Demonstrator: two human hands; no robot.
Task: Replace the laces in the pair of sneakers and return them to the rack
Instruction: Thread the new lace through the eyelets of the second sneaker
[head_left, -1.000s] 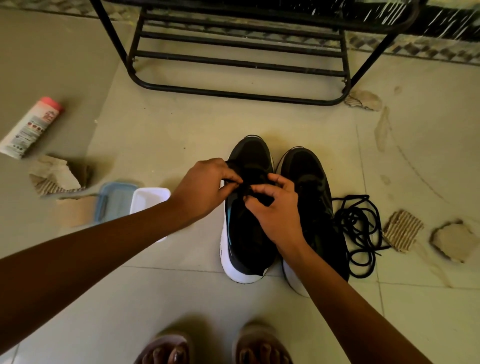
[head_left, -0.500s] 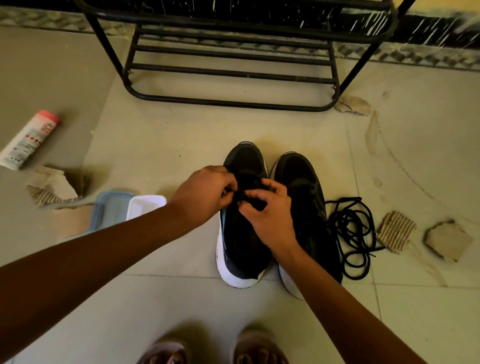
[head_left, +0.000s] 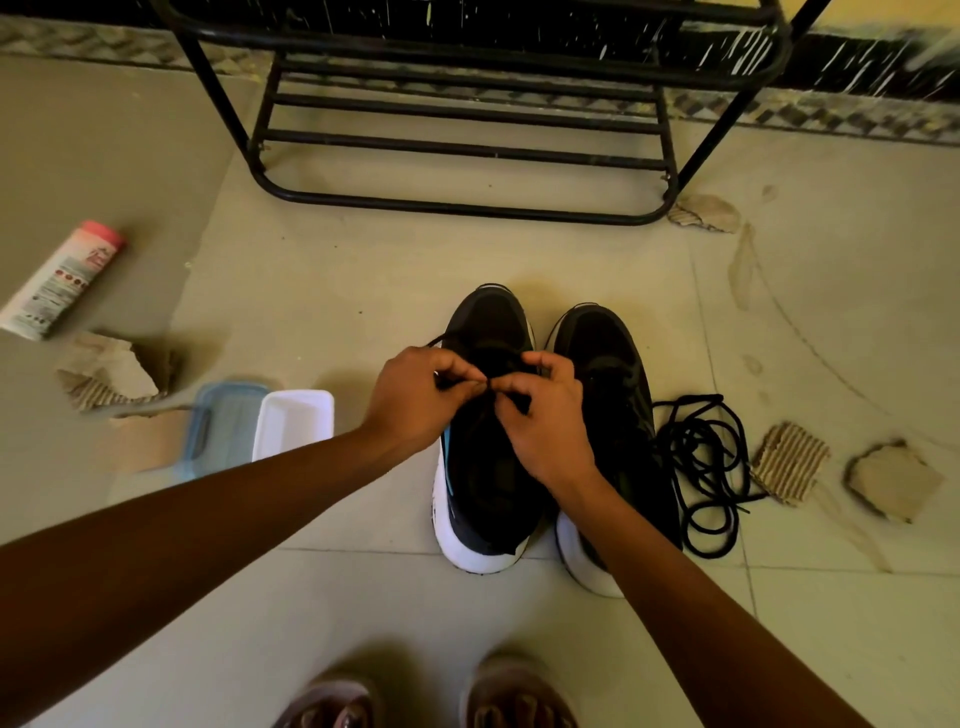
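Two black sneakers with white soles stand side by side on the floor, toes toward the rack: the left sneaker (head_left: 485, 483) and the right sneaker (head_left: 610, 374). Over the left sneaker's lacing area, my left hand (head_left: 415, 400) and my right hand (head_left: 545, 415) each pinch its black lace (head_left: 441, 340), fingertips almost touching. One lace end sticks out to the left past my left hand. A loose black lace (head_left: 701, 457) lies coiled on the floor right of the right sneaker. The black metal shoe rack (head_left: 467, 150) stands beyond the sneakers.
A white tub (head_left: 293, 421) and a blue lid (head_left: 228, 421) sit left of my left forearm. A pink-capped tube (head_left: 60, 280) lies far left. Cardboard scraps (head_left: 789, 460) dot the floor on both sides. My sandalled feet (head_left: 426, 701) show at the bottom edge.
Both hands stay on the left sneaker's lace; a lace end now sticks out to the left of my left hand. The camera has tilted, shifting the scene lower in view.
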